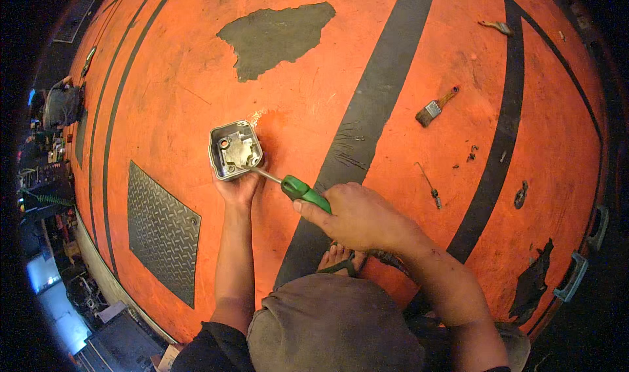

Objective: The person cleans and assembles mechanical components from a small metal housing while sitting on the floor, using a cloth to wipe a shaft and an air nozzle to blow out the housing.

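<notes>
My left hand (pixel 240 187) is closed round the underside of a box-shaped metal engine cover (pixel 252 139), its hollow side facing up. Inside the cover a round hole and cast ridges show. In my right hand (pixel 354 215) is the green handle of a screwdriver (pixel 305 192), gripped with the thumb along it. The metal shaft points left, and its end reaches the near right rim of the cover. The exact shape of the tip does not show. Most fingers of my left hand are hidden beneath the cover.
On the orange floor to the right lie a paintbrush (pixel 430 112), another brush (pixel 502 28), a thin tool (pixel 434 194) and small dark parts (pixel 521 195). A ridged metal plate (pixel 164 231) lies left of my left forearm. My sandalled foot (pixel 337 259) is below my right hand.
</notes>
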### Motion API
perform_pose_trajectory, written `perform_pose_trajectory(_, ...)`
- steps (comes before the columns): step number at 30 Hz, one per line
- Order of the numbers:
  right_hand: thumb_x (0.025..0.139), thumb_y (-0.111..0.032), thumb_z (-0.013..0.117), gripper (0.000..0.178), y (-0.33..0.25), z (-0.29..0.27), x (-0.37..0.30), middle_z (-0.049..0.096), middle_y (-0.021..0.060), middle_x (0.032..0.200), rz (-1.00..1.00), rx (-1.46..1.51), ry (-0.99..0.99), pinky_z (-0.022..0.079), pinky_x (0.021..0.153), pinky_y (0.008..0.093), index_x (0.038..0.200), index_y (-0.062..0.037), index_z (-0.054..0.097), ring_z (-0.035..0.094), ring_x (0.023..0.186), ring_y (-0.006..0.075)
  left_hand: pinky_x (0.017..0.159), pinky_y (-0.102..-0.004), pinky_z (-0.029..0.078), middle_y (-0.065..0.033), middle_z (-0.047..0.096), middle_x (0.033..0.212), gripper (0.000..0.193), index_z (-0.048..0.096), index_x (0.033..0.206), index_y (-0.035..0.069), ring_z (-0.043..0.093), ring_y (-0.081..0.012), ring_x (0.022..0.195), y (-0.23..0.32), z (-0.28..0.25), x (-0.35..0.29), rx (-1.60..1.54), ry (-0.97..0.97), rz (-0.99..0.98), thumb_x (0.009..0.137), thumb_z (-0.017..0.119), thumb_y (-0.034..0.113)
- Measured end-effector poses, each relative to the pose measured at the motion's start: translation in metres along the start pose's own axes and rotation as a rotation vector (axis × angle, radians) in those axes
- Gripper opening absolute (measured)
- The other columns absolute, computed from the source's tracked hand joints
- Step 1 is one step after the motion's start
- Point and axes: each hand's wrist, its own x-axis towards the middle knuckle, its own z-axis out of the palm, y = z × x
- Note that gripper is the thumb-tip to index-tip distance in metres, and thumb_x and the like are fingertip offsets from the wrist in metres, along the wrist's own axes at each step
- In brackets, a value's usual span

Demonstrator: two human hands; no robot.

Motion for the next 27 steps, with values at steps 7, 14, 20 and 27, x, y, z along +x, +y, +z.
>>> perform_pose_trajectory(7,0.093,-0.058,0.046,0.068,-0.012,0.000,0.002,0.067,0.0300,0.092,0.112,-0.057,-0.032,0.053,0.077,0.0542,0.084,0.0054,0.069,0.067,0.086,0.0457,0.103,-0.0568,0.039,-0.0197,0.049,0.140,0.066,0.048,0.139,0.007,0.048,-0.0407,0.124,-0.025,0.008,-0.002,-0.195,-0.094,-0.150,0.092,0.048,0.053)
perform_pose_trajectory(14,0.095,-0.056,0.046,0.067,-0.007,0.014,0.009,0.066,0.0288,0.079,0.013,-0.058,0.096,0.051,0.074,0.0539,0.079,0.0057,0.067,0.066,0.082,0.0456,0.100,-0.0534,0.040,-0.0173,0.054,0.134,0.060,0.052,0.135,0.006,0.050,-0.0379,0.119,-0.046,0.024,-0.002,-0.216,-0.113,-0.149,0.093,0.047,0.049)
perform_pose_trajectory(20,0.094,-0.057,0.047,0.067,-0.008,0.007,0.006,0.066,0.0296,0.080,0.084,-0.094,0.135,0.050,0.075,0.0548,0.079,0.0059,0.067,0.065,0.082,0.0464,0.101,-0.0551,0.040,-0.0173,0.053,0.136,0.060,0.051,0.137,0.009,0.050,-0.0373,0.122,-0.052,0.018,-0.002,-0.175,-0.061,-0.116,0.094,0.046,0.052)
perform_pose_trajectory(27,0.095,-0.054,0.047,0.065,-0.002,0.002,0.014,0.066,0.0307,0.083,0.160,-0.053,0.163,0.051,0.077,0.0550,0.080,0.0066,0.067,0.066,0.085,0.0469,0.106,-0.0538,0.038,-0.0113,0.051,0.139,0.061,0.049,0.139,0.014,0.050,-0.0327,0.125,-0.055,0.018,-0.001,-0.042,-0.064,-0.173,0.094,0.045,0.056)
